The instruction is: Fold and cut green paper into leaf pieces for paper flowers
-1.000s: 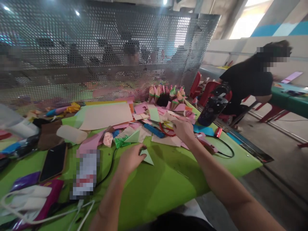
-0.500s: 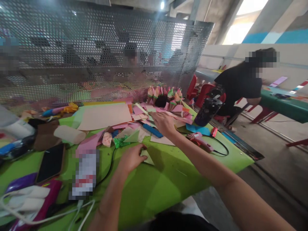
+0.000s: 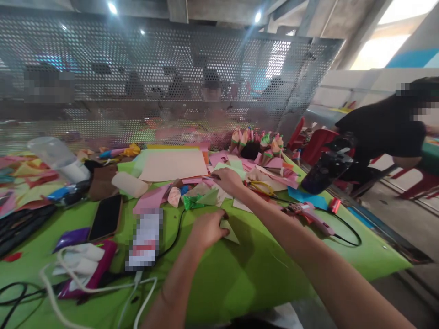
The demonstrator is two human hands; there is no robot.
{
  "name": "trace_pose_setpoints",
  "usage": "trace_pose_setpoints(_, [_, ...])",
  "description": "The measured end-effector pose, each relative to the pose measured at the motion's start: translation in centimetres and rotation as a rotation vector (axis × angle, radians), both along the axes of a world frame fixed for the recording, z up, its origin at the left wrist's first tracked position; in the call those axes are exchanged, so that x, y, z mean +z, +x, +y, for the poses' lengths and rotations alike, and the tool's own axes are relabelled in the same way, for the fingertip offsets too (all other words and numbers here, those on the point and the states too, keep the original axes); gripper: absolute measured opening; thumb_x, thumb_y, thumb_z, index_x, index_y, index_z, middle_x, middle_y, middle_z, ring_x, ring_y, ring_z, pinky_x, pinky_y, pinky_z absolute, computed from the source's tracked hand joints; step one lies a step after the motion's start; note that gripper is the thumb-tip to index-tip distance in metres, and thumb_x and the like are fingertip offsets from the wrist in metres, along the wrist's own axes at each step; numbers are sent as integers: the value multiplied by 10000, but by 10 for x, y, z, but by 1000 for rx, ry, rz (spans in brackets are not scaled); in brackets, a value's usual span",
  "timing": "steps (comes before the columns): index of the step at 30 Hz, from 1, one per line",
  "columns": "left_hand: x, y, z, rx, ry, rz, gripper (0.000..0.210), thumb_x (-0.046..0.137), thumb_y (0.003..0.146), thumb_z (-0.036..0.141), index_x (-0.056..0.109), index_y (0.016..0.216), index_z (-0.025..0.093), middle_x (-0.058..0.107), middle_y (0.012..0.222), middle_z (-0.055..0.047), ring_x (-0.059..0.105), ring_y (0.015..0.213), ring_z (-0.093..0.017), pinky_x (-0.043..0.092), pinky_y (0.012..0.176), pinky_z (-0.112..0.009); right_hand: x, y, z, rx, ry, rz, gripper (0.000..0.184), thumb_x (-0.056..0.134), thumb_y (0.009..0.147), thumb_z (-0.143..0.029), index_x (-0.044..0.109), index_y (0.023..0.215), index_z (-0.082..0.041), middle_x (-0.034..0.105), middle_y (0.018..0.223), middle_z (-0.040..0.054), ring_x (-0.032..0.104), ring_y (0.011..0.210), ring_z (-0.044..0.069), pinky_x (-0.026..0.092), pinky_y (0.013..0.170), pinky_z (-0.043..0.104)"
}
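Note:
My left hand is closed on a small pale green folded paper, whose pointed corner sticks out to the right just above the green tabletop. Farther out, my right hand reaches into the heap of paper scraps. Its fingers are bent down and drawn together, and whatever lies under them is hidden. A green crinkled wrapper and a light green paper triangle lie between the hands. Right of my right hand rests a yellow-handled tool.
A pink glue gun with a black cord lies at the right, below a dark bottle. Paper cones stand at the back before a perforated metal panel. Leftward are a phone, a magenta power strip and white cables. Someone sits beyond the right edge.
The view has swung left. My right hand has moved from the pale paper to where a blue tool lay, which is now out of sight; the yellow-handled tool shows. My left hand keeps its paper.

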State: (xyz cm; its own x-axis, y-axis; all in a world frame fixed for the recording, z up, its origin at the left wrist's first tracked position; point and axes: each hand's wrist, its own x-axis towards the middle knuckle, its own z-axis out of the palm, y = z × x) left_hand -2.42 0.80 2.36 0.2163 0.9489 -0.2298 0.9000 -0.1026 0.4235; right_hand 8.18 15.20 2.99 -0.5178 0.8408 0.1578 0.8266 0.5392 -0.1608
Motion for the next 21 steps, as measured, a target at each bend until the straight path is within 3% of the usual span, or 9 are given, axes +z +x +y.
trace_pose_setpoints(6, [-1,0,-1,2,-15,-12,457,690,723,279,648,1178,269,746,1015,-50,678,981,-268,470,791,-321,-12,-20,16,-87,-41,-7,268,585,879,-254,687,1125,-224,735,1089,83,659,1040,242,478,805,275])
trace_pose_setpoints(15, [-1,0,-1,-20,-4,-26,431,680,746,279,654,1175,251,731,1105,-73,663,1046,-291,474,840,-349,-10,-8,14,-77,-68,60,265,543,899,-242,720,1096,-243,732,1132,48,650,1063,205,464,838,249])
trace_pose_setpoints(21, [-1,-1,0,-15,-5,-25,420,675,754,296,655,1171,250,742,957,-60,681,947,-266,464,805,-326,1,10,9,-70,-41,121,277,559,880,-211,722,1100,-251,738,1126,25,650,1063,188,463,862,241])
